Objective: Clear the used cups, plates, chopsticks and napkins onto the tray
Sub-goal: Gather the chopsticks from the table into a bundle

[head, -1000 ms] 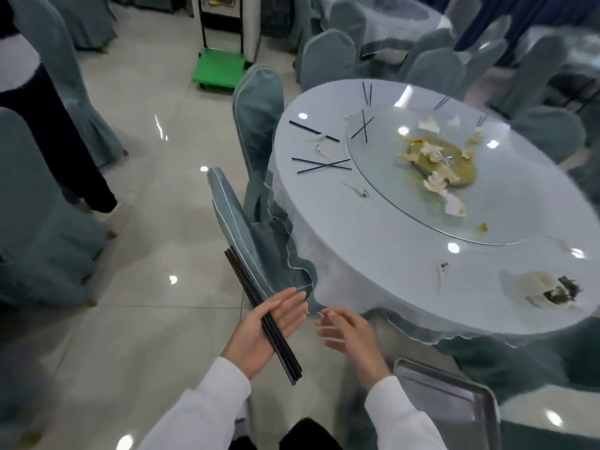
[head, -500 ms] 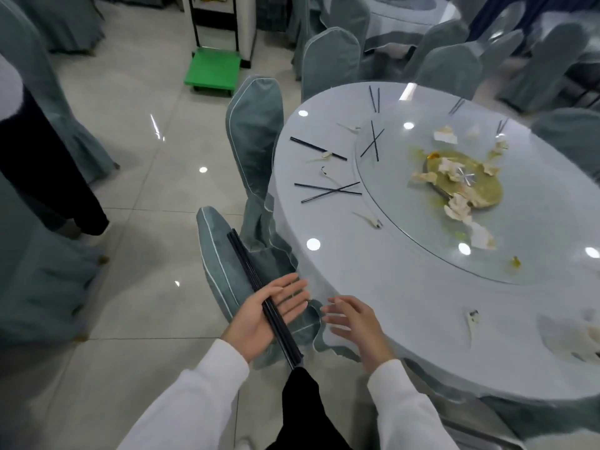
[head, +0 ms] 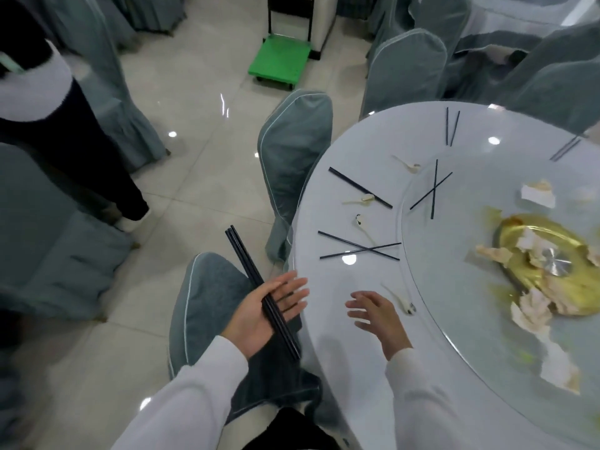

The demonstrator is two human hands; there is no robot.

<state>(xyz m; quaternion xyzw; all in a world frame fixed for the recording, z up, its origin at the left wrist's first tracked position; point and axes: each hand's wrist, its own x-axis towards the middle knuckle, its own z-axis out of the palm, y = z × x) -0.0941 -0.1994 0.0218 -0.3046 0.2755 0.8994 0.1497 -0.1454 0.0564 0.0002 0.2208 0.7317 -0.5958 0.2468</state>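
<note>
Across left hand (head: 259,315) palm: gathered chopsticks (head: 261,292), fingers straight, unclamped. Right hand (head: 378,315) spread, empty, over table (head: 328,319); crossed chopsticks (head: 358,250) beyond fingertips. Risk: tilt palm, bundle slides off.

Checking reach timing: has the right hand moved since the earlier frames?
Yes. The right hand went from off the table edge to over the tabletop.

**Cut off, blurred, or covered**

The round table (head: 341,319) runs out of the picture at the right and bottom edges. A pair of chopsticks (head: 564,150) at its far right rim is smeared to grey. The napkins (head: 532,311) on the gold dish (head: 552,241) hide part of it. A standing person (head: 48,102) is cropped at the top left corner. Both sleeves leave the bottom edge.
</note>
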